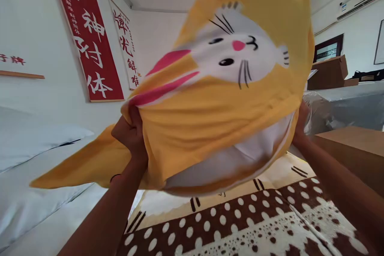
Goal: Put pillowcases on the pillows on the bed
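A yellow rabbit-print cloth cover (216, 116) hangs raised in front of me and fills the middle of the view. Its rabbit face lies sideways, ears pointing left. The lower edge gapes and shows white material inside; whether this is a lining or something in it I cannot tell. With closed fingers, my left hand (130, 130) grips bunched cloth by the ear tips. A tapering flap of the same cloth hangs out left beyond it. At the right edge, my right hand (301, 124) holds the cover, its fingers mostly hidden behind the cloth.
Below lies a brown-and-cream patterned blanket (234, 224). White cushions (36, 144) line the left side. On the right are a cardboard box (354, 148), clear plastic wrapping (318, 112) and another box (328, 73). Red and white scrolls hang on the left wall.
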A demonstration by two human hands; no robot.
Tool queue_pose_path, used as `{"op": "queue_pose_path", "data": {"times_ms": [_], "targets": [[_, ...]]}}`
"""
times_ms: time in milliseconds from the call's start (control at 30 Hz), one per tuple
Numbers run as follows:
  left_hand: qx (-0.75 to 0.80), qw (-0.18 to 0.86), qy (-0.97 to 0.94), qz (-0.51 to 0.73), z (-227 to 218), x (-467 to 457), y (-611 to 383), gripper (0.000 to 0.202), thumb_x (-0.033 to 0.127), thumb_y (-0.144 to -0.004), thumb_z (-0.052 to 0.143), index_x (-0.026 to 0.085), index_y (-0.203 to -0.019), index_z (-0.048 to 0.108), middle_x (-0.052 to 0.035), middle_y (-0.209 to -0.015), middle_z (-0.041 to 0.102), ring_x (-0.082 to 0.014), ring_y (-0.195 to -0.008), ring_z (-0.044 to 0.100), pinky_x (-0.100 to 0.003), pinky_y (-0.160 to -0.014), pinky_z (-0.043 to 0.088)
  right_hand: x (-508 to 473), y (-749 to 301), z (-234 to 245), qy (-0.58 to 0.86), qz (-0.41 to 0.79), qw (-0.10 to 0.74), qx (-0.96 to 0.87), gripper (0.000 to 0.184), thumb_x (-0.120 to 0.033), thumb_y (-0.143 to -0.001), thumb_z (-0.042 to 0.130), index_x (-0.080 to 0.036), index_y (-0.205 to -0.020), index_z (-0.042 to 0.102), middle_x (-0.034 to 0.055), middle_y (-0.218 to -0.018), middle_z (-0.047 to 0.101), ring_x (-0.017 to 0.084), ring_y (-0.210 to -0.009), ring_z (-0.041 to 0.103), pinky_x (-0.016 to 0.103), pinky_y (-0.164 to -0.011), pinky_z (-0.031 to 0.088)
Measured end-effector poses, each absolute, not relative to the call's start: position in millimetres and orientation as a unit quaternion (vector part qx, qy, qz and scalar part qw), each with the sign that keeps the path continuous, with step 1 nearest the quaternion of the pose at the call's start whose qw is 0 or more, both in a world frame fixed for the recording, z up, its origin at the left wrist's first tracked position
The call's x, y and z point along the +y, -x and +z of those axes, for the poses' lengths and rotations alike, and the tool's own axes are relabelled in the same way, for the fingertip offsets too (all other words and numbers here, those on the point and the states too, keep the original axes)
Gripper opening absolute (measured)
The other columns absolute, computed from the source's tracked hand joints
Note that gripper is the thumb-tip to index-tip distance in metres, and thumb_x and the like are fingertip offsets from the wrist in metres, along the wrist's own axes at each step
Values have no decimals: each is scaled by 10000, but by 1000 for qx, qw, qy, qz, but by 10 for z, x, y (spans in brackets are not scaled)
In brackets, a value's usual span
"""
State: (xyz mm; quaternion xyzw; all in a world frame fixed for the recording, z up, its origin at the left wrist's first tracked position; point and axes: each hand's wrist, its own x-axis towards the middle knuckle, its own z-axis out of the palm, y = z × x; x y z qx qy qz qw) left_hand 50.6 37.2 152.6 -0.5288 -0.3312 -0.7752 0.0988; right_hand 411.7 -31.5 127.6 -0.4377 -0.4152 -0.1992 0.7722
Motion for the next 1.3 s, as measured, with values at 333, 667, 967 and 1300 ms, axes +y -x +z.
{"op": "queue_pose_path", "data": {"times_ms": [333, 667, 967, 1300], "targets": [[-300, -214, 572, -733, 1157, 578, -57, 430, 597, -845, 284, 213, -839, 476, -40, -798, 605, -182, -762, 558, -300, -608, 454, 119, -3191, 1366, 327, -453, 527, -641, 421, -488, -878, 496, -209, -583, 385, -30, -501, 376, 117, -495, 319, 283, -535, 195], [-396, -168, 679, -595, 1169, 419, 318, 651, 423, -510, 803, 224, -1059, 517, -37, -995, 623, -225, -891, 606, -273, -653, 525, 305, -3024, 1332, 351, -557, 514, -550, 357, -434, -908, 483, -206, -635, 504, 12, -573, 490, 162, -610, 404, 303, -632, 272], [-354, -202, 546, -732, 1032, 737, -199, 458, 493, -614, 708, 163, -918, 618, -36, -866, 640, -167, -733, 570, -255, -619, 468, -540, -3096, 1316, 403, -419, 458, -673, 169, -173, -884, 460, -216, -806, 604, -38, -586, 587, 111, -517, 442, 289, -682, 320], [-517, -124, 605, -592, 1120, 758, -260, 526, 665, -638, 564, 146, -555, 557, 4, -538, 481, -141, -545, 425, -259, -488, 307, -905, -3751, 1153, 484, -211, 395, -752, 754, -574, -695, 685, -251, -1336, 456, 88, -1075, 632, 225, -877, 596, 320, -711, 472]]}}
